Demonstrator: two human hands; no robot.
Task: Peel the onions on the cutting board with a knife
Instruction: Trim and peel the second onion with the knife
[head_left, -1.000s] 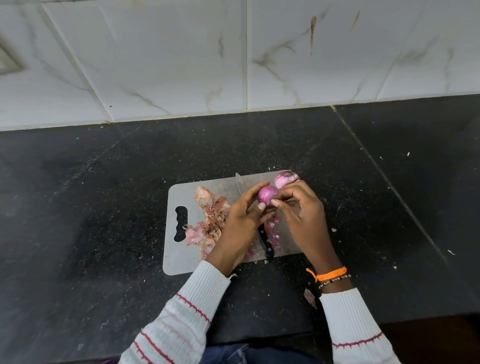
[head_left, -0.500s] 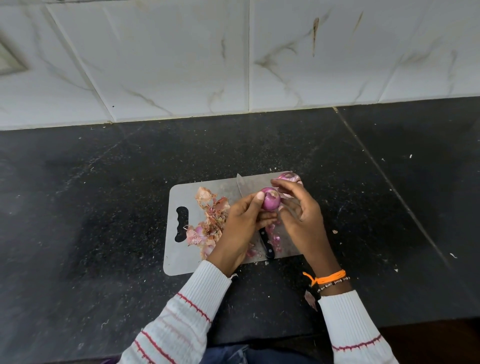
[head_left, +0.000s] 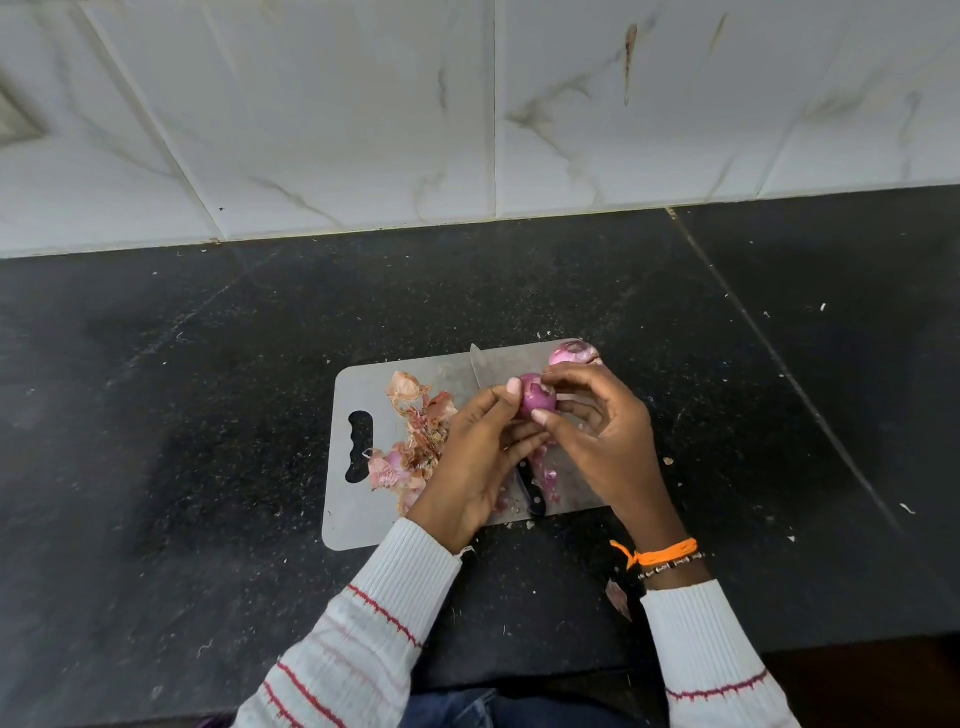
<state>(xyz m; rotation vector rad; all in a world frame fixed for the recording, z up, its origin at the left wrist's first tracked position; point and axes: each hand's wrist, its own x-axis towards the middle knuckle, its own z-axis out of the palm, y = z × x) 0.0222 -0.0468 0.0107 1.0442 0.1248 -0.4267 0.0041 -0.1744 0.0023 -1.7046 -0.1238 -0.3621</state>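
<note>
A small purple onion (head_left: 537, 397) is held above the grey cutting board (head_left: 363, 499). My left hand (head_left: 475, 457) grips it from the left, thumb against its top. My right hand (head_left: 602, 436) pinches it from the right, with fingertips at its top and thumb at its lower edge. The knife lies on the board beneath my hands: its blade tip (head_left: 477, 364) points away from me and its black handle (head_left: 532, 491) shows between my wrists. A second onion (head_left: 571, 354) sits at the board's far right corner. A heap of peels (head_left: 415, 441) lies on the board's left half.
The board sits on a black stone counter (head_left: 182, 415) that ends at a white marble-tiled wall (head_left: 363, 130). Small peel scraps are scattered on the counter around the board, one near my right wrist (head_left: 618, 597). The counter's front edge is just below my forearms.
The onion has been turned a little between my hands and my right fingers have shifted over its top. The knife, second onion and peel heap have not moved.
</note>
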